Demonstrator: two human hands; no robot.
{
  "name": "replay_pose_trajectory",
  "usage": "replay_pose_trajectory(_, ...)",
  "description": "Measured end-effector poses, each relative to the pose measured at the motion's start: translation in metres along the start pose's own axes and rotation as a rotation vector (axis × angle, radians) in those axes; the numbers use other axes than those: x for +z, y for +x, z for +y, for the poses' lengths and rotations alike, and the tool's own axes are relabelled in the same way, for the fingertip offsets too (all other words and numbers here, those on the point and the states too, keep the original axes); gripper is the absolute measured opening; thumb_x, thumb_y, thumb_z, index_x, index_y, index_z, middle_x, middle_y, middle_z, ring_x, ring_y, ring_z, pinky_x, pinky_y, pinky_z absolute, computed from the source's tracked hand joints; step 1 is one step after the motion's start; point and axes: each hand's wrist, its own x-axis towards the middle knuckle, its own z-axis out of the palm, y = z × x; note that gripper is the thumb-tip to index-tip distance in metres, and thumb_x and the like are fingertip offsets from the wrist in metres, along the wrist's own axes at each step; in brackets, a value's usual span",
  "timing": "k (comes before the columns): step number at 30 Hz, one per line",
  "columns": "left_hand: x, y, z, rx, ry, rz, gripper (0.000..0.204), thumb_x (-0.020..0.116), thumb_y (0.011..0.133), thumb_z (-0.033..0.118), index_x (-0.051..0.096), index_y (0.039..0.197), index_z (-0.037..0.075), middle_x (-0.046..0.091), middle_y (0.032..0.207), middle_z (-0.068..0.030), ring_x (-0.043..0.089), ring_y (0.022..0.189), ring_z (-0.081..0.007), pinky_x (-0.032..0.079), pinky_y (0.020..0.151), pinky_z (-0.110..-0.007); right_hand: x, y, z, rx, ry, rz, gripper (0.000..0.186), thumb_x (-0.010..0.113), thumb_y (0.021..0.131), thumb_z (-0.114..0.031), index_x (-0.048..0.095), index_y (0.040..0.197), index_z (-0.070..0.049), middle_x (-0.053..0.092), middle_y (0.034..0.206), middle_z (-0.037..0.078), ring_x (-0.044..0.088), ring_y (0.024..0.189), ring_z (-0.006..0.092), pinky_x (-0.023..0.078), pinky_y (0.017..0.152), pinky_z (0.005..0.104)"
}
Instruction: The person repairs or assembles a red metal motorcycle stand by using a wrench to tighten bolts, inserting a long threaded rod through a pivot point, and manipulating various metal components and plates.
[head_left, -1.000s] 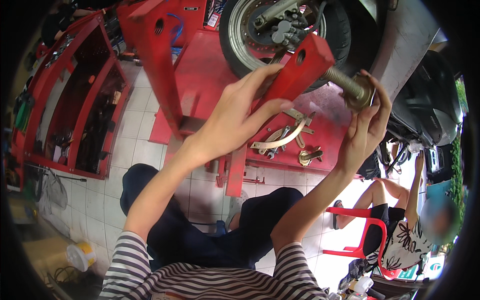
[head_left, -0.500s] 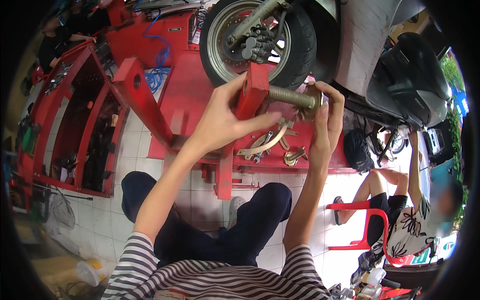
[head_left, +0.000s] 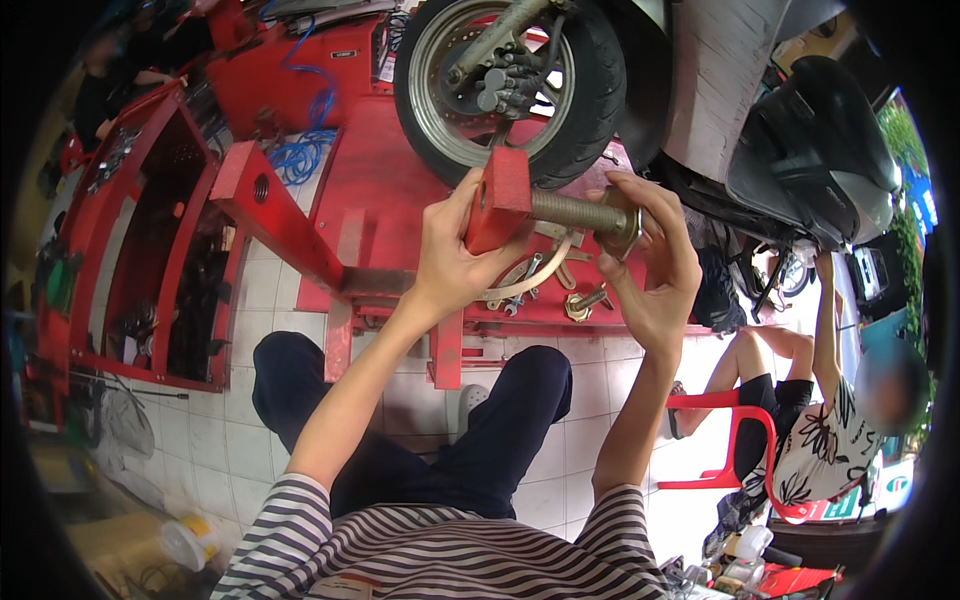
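The right grip (head_left: 655, 290) is partly closed, fingers curved over the top and right of the flanged head of the screw (head_left: 575, 210), thumb at the head's lower edge. The screw juts out from the right side of the red post (head_left: 500, 200), near its top. The left grip (head_left: 448, 258) is wrapped about the post just below the screw, fingers on the left side and thumb against the right.

Half a second ago the left thumb stuck out to the right of the post, under the screw; now it is drawn in against it. The right thumb was higher on the head then and has come down to its lower edge. The screw stands out from the post much as before.

Beyond the post is the wheel (head_left: 590, 130); a second post (head_left: 285, 220) stands to its left. To the lower right of the post, the bench (head_left: 400, 190) carries a curved lever (head_left: 545, 270), a spanner (head_left: 525, 290) and a bolt (head_left: 590, 303), lying where they lay before.
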Motion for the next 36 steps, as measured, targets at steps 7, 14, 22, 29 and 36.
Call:
replay_pose_trajectory(7,-0.002,-0.002,-0.003,-0.124,-0.057,0.004,0.039,0.073,0.079,0.002,0.056,0.114,-0.003,0.067,0.085,-0.0067,0.061,0.075,-0.0068,0.049,0.069,-0.024,-0.008,0.012,-0.019,0.391,0.211,-0.074,0.042,0.067,0.088,-0.005,0.057,0.128,0.002,0.062,0.12,0.012,0.064,0.106,0.0189,0.052,0.089,0.0305)
replay_pose_trajectory(14,0.0,-0.005,0.003,-0.008,-0.042,-0.002,0.042,0.075,0.078,0.004,0.057,0.115,-0.003,0.068,0.085,-0.008,0.065,0.075,-0.011,0.05,0.07,-0.026,0.007,0.002,-0.019,0.29,0.34,0.014,0.042,0.064,0.092,-0.011,0.052,0.129,0.004,0.06,0.124,0.014,0.063,0.111,0.0227,0.045,0.103,0.0352)
replay_pose_trajectory(22,-0.001,-0.01,-0.004,0.01,-0.035,0.021,0.045,0.078,0.074,0.011,0.057,0.112,-0.001,0.065,0.077,-0.0104,0.064,0.066,-0.016,0.049,0.064,-0.028,0.0,0.0,-0.028,0.425,0.118,-0.066,0.045,0.05,0.101,-0.032,0.053,0.131,0.001,0.062,0.116,0.015,0.061,0.098,0.0161,0.048,0.087,0.0291)
replay_pose_trajectory(29,-0.003,-0.009,-0.002,0.014,-0.006,-0.005,0.046,0.077,0.074,0.01,0.057,0.113,-0.001,0.066,0.079,-0.0097,0.064,0.067,-0.0146,0.05,0.066,-0.028,0.003,-0.004,-0.031,0.355,-0.191,0.027,0.042,0.061,0.092,-0.012,0.051,0.132,-0.002,0.057,0.127,0.013,0.057,0.114,0.0202,0.048,0.096,0.0325)
replay_pose_trajectory(36,0.002,-0.005,0.0,0.028,-0.057,0.017,0.044,0.077,0.076,0.009,0.057,0.113,-0.002,0.068,0.081,-0.0093,0.064,0.069,-0.0128,0.05,0.066,-0.027,0.005,-0.007,-0.026,0.197,-0.082,0.01,0.05,0.048,0.098,-0.019,0.036,0.145,-0.004,0.05,0.138,0.019,0.052,0.128,0.0228,0.04,0.106,0.0351)
